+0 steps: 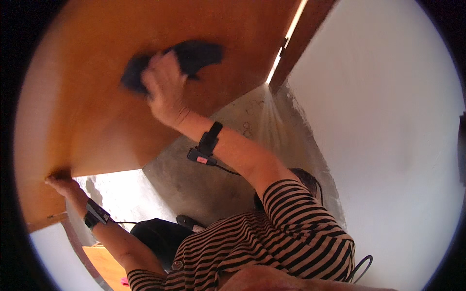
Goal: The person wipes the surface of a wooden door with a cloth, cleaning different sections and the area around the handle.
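A dark cloth lies bunched against the broad face of an orange-brown wooden door. My right hand presses on it with bent fingers; hand and cloth are blurred. At the lower left, my left hand touches the door near its edge, its fingertips in shadow. What those fingers hold, if anything, cannot be made out. Each wrist wears a black strap with a small device and a cable.
A white wall rises on the right. Light comes through a narrow gap beside the door frame. Below lies a grey concrete floor, with my shoes on it. Another orange wooden surface shows at the lower left.
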`<state>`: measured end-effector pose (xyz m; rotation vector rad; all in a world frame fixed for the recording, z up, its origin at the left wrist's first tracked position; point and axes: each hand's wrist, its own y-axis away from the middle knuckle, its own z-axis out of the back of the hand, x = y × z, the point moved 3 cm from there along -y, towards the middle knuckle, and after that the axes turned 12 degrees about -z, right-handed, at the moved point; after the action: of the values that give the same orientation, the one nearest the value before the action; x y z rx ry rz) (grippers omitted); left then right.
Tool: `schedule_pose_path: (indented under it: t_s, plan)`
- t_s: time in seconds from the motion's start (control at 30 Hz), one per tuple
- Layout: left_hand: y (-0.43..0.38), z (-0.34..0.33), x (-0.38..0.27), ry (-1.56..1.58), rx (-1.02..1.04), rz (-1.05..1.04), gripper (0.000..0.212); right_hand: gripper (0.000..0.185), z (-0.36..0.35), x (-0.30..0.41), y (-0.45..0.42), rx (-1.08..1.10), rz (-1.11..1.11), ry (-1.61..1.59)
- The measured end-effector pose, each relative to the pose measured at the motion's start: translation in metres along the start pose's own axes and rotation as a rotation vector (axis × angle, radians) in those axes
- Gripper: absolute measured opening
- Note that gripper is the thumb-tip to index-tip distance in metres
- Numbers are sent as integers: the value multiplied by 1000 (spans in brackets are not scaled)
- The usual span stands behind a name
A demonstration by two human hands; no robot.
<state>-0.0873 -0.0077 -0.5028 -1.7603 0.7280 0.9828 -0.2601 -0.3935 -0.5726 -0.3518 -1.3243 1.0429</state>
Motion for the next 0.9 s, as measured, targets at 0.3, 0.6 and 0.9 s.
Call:
schedule_pose_path:
  t_s: [0.3, 0.6, 0.9]
  plan:
    - [-6, 8, 8, 96, 12, -36, 66, 52, 21, 5, -62, 129, 510, -71]
    - [-1, 1, -2, 118, -27, -76, 65, 77, 34, 10, -91, -323, -130, -248]
    - [0, -4, 2, 73, 42, -88, 69, 16, -81, 186, -22, 512, 763, 170]
